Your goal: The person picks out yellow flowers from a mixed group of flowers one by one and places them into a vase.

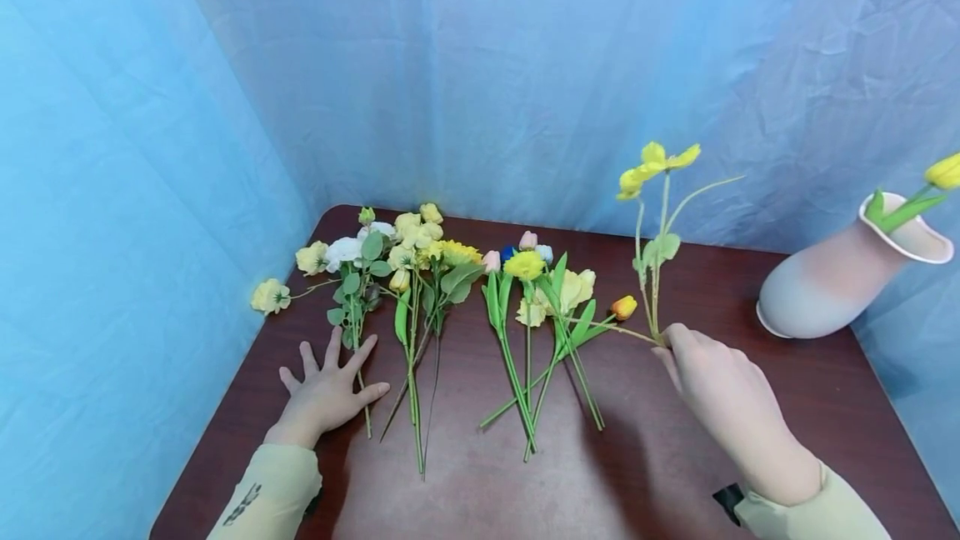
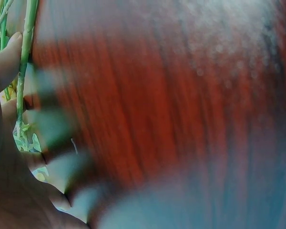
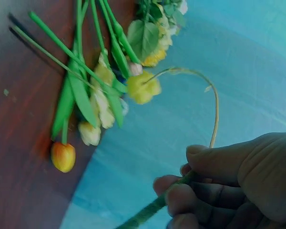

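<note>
My right hand [image 1: 727,394] pinches the lower stem of a branched yellow artificial flower [image 1: 654,158] between thumb and fingers, above the table's right half. Its blooms point up, and one thin branch reaches left; in the right wrist view that branch [image 3: 215,112] arcs over to a yellow bloom [image 3: 143,87]. My left hand [image 1: 326,394] lies palm down with fingers spread, close by the stem of a leafy white-flowered spray [image 1: 345,252]. In the left wrist view a green stem [image 2: 26,52] passes beside the thumb.
Beside the spray lie yellow flowers [image 1: 457,254]. Mid-table is a group with a yellow daisy-like bloom [image 1: 525,265], pink tulips [image 1: 528,240] and an orange tulip [image 1: 624,307]. A pink-and-blue vase [image 1: 825,282] at right holds a yellow tulip [image 1: 943,172]. Blue curtains [image 1: 510,90] surround the brown table [image 1: 480,498].
</note>
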Demonstrator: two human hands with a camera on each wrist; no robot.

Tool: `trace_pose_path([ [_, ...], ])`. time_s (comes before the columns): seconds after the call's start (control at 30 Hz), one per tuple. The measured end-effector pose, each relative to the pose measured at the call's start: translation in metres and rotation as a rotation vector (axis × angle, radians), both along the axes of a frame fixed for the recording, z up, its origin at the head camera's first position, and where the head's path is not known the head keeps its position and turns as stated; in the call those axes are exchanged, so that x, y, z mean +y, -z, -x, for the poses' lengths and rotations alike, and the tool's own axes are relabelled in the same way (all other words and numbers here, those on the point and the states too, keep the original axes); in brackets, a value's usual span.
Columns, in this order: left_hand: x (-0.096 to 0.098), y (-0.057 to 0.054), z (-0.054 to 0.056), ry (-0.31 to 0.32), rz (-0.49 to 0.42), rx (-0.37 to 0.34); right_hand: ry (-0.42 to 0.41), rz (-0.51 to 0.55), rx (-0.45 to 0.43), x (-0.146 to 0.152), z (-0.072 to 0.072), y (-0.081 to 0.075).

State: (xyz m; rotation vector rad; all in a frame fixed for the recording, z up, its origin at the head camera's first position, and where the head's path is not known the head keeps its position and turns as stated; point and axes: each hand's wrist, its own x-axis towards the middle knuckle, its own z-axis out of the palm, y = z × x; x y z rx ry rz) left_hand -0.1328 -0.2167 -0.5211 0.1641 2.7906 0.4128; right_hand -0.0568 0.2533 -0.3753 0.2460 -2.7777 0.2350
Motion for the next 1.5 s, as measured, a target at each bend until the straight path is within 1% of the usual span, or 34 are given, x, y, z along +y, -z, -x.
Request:
trace_pose_path([
  [0.1,0.001,0.000,0.000,0.004,-0.004,0.000,0.011,-0.004,-0.063,0.000,-0.002,0.004],
  [0.17,0.001,-0.001,0.001,0.005,-0.007,0.000,0.000,-0.012,-0.065,0.001,-0.001,0.005],
  [0.27,0.001,-0.002,0.001,0.007,-0.007,0.000,-0.066,-0.044,0.006,0.004,0.005,0.003],
  [0.37,0.001,-0.003,0.000,0.005,-0.007,-0.003,-0.174,-0.102,0.117,0.007,0.016,-0.005],
  [0.47,0.001,-0.002,0.000,0.003,-0.007,-0.006,-0.265,-0.170,0.232,0.013,0.031,-0.019],
  [0.57,0.001,-0.002,0.000,0.004,-0.004,-0.011,-0.325,-0.230,0.329,0.019,0.048,-0.038],
  [0.7,0.002,-0.002,0.001,0.006,-0.002,-0.023,-0.392,-0.301,0.368,0.027,0.060,-0.064],
  [0.8,0.002,-0.003,0.001,0.003,-0.007,-0.022,-0.422,-0.355,0.341,0.033,0.066,-0.082],
  [0.87,0.001,-0.003,0.001,0.002,-0.006,-0.019,-0.422,-0.387,0.322,0.039,0.070,-0.090],
  [0.97,0.001,-0.002,0.001,0.004,-0.005,-0.019,-0.400,-0.407,0.299,0.052,0.078,-0.096],
  [1.1,0.000,-0.002,0.000,0.005,-0.004,-0.018,-0.361,-0.397,0.269,0.075,0.088,-0.095],
  [1.17,0.000,-0.002,0.000,0.006,-0.011,-0.013,-0.354,-0.380,0.253,0.087,0.091,-0.093],
  [1.3,0.001,-0.002,-0.001,0.008,-0.011,-0.009,-0.339,-0.351,0.250,0.111,0.095,-0.090],
  [1.37,0.001,-0.002,-0.001,0.008,-0.012,-0.010,-0.312,-0.338,0.238,0.123,0.097,-0.090],
  [1.4,0.001,-0.001,-0.001,0.007,-0.012,-0.011,-0.258,-0.320,0.185,0.127,0.097,-0.091],
  [1.5,0.000,-0.001,-0.001,0.004,-0.015,-0.007,-0.197,-0.302,0.190,0.139,0.098,-0.093],
])
